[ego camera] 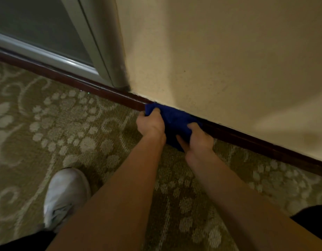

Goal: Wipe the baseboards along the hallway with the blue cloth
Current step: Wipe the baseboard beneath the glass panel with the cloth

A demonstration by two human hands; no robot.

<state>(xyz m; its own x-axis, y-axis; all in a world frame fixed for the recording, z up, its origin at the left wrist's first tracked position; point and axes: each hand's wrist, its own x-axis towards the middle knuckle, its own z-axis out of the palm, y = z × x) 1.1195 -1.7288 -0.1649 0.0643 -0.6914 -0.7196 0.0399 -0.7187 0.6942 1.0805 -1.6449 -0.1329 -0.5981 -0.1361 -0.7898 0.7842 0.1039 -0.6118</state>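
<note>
A dark blue cloth (174,122) is pressed against the dark red-brown baseboard (256,142) at the foot of a cream wall. My left hand (151,124) grips the cloth's left end, fingers curled over its top edge. My right hand (198,138) grips the right end, thumb on the cloth's front. The cloth hides the stretch of baseboard between my hands. The baseboard runs on diagonally from upper left (95,87) to lower right.
Patterned olive and beige carpet (84,127) covers the floor. A grey metal door frame (105,57) with a glass panel stands at upper left, meeting the wall corner. My white shoe (66,194) rests on the carpet at lower left.
</note>
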